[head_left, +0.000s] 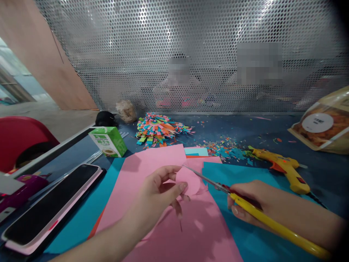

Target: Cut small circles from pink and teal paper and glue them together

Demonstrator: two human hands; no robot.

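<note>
My left hand (163,193) pinches a small rounded piece of pink paper (193,182) between thumb and fingers. In my right hand (251,200) are scissors (237,199) with yellow handles, their blades pointing left and touching or just at the upper edge of the paper piece. Whether the blades are fully together I cannot tell. Beneath both hands lie large pink sheets (152,160), with teal sheets (237,174) to the right and more teal at the left. A thin dark strand hangs below my left fingers.
A yellow glue gun (286,167) with a cord lies right, near a food bag (324,123). Fringed paper pieces (155,127) and scraps (229,149) spread behind. At left are a green drink carton (109,142) and a phone (54,203). A perforated metal panel (122,54) stands behind.
</note>
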